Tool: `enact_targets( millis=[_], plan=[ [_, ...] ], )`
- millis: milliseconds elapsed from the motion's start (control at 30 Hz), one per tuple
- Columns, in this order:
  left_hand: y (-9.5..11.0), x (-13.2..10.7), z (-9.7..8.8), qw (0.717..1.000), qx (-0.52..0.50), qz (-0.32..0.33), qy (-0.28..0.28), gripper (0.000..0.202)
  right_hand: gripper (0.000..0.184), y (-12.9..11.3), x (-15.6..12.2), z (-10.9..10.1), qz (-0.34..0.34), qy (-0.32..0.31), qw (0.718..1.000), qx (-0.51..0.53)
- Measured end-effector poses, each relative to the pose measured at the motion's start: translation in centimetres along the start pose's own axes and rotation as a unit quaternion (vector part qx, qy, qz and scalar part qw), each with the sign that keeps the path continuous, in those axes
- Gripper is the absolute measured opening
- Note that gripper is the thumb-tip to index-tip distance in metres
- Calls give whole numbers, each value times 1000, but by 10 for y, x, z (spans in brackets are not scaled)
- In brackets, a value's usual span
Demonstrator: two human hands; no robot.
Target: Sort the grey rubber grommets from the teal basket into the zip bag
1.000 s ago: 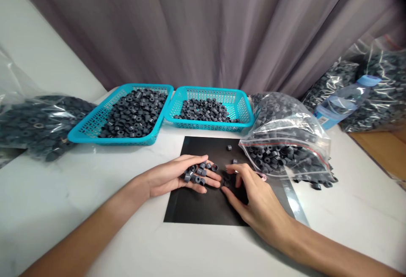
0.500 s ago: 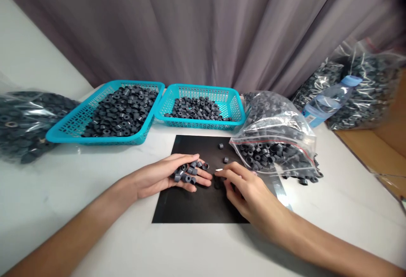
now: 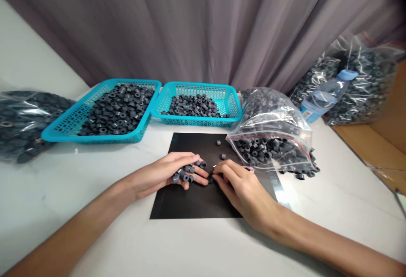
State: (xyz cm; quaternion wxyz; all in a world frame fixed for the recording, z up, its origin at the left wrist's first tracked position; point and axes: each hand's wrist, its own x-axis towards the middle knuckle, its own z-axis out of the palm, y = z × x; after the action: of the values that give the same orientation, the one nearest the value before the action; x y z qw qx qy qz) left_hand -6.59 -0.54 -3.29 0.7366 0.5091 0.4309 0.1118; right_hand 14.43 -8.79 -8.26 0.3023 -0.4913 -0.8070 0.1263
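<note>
My left hand (image 3: 173,171) lies palm up over the black mat (image 3: 168,205), its fingers cupped around several dark grey plastic rings (image 3: 185,175). Close to those fingertips, my right hand (image 3: 237,182) is closed in a pinch. A small pale pointed tip (image 3: 215,166) shows by its forefinger, and a bit of pink (image 3: 251,169) sticks out behind the knuckles; most of this tool is covered by the hand. A dark ring (image 3: 210,178) sits at the right thumb tip, partly hidden. Two loose rings (image 3: 223,156) rest on the mat beyond.
Two turquoise baskets, a larger one (image 3: 91,140) and a smaller one (image 3: 196,121), hold many rings. An open zip bag (image 3: 275,116) spills rings at the right. Behind it are a water bottle (image 3: 326,95), more full bags (image 3: 364,86) and a cardboard box (image 3: 358,141). Another bag (image 3: 28,116) lies left.
My right hand has moved slightly left, and its thumb and fingers have drawn closer to the left fingertips. The left hand still holds its rings. The whole view has shifted a little.
</note>
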Motion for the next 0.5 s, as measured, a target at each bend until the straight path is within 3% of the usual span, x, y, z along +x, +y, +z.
enact_targets(
  millis=[133, 333, 500],
  plan=[
    [-1, 1, 0, 1000, -5, 3, -8, 34, 8, 0, 1, -2, 11, 27, 999, 13],
    [-3, 1, -2, 1000, -3, -3, 1, 37, 20, 6, 17, 5, -1, -12, 995, -100],
    [-4, 1, -1, 999, 31, 11, 11, 38, 31, -7, 10, 0, -18, 8, 989, -144]
  ],
)
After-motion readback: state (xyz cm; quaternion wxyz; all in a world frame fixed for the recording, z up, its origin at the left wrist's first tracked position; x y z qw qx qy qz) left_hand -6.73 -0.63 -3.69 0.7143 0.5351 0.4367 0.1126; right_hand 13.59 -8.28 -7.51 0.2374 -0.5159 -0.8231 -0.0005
